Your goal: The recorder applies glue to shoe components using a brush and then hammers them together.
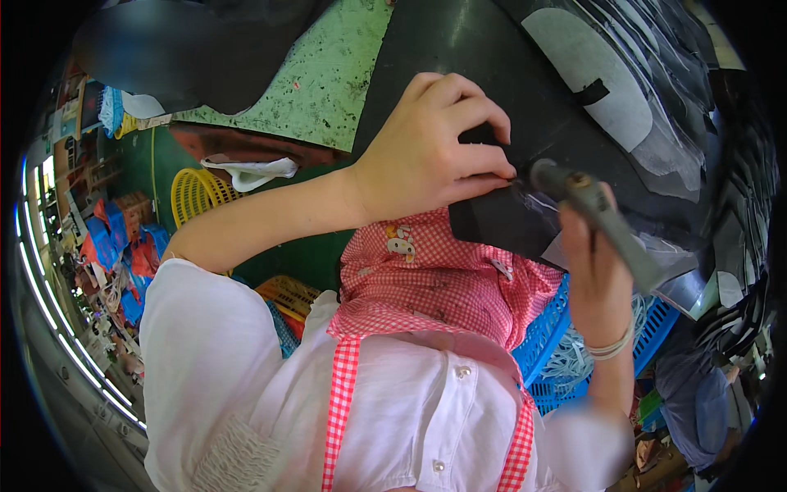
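Note:
My left hand [447, 143] rests over a black sheet [426, 61] on the bench, near its front edge. Its thumb and forefinger pinch together at the sheet, and what sits between them is too small to make out. In my right hand [597, 283] is a hammer [611, 225], its grey metal head seen from above. The round face of the hammer lies close to my left fingertips, slightly to their right. Most of the hammer's handle is hidden below the head.
Stacked black and grey cut pieces [590, 70] lie at the right. Green speckled bench top [328, 74] shows at the left. A blue basket [545, 353] with pale strips stands below the bench, and a yellow basket [193, 197] stands left. I wear a red checked apron [434, 279].

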The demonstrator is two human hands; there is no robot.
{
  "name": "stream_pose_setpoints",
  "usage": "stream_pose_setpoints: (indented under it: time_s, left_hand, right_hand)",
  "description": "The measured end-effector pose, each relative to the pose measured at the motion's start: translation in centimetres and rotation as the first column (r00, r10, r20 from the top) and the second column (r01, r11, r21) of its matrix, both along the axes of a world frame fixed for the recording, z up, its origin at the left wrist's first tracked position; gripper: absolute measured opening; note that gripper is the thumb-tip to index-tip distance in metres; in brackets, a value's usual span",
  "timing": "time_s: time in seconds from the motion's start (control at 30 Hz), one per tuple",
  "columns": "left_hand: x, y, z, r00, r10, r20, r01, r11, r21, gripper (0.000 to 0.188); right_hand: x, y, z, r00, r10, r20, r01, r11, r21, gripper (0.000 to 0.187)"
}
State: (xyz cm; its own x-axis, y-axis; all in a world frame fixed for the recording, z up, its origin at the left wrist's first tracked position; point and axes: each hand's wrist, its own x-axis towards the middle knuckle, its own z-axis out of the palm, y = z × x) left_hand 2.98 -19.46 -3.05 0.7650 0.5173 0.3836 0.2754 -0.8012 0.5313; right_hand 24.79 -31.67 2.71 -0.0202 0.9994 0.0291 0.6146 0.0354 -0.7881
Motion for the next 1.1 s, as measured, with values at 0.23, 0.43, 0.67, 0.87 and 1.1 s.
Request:
stream_pose_setpoints:
  time_s: [0.23,0.43,0.67,0.87,1.1]
  left_hand:
    - [0.3,-0.5,-0.3,1.000,0.001,0.016,-0.003,0.991,0.131,0.025]
    - [0.1,-1.5,-0.1,0.999,0.023,-0.040,-0.013,0.970,0.242,0.027]
    - [-0.3,-2.5,0.6,0.999,-0.039,0.013,0.036,0.982,0.187,0.019]
    - [7.5,-6.9,1.7,0.976,-0.052,0.213,0.024,0.991,0.134,0.049]
    - [-0.4,-2.6,4.9,0.977,-0.169,0.132,0.201,0.936,-0.289,0.074]
  right_hand:
    - [-0.8,0.6,0.0,0.999,-0.033,0.001,0.033,0.997,-0.067,0.008]
    - [-1.1,1.3,0.6,0.999,0.034,0.013,-0.034,0.999,-0.012,0.009]
    - [-0.4,0.6,0.2,0.958,0.160,0.236,-0.164,0.986,-0.004,0.015]
    - [7.0,0.7,-0.4,0.971,-0.200,0.129,0.203,0.979,-0.013,0.039]
    - [16.3,0.7,4.7,0.893,-0.449,-0.028,0.449,0.888,0.099,0.031]
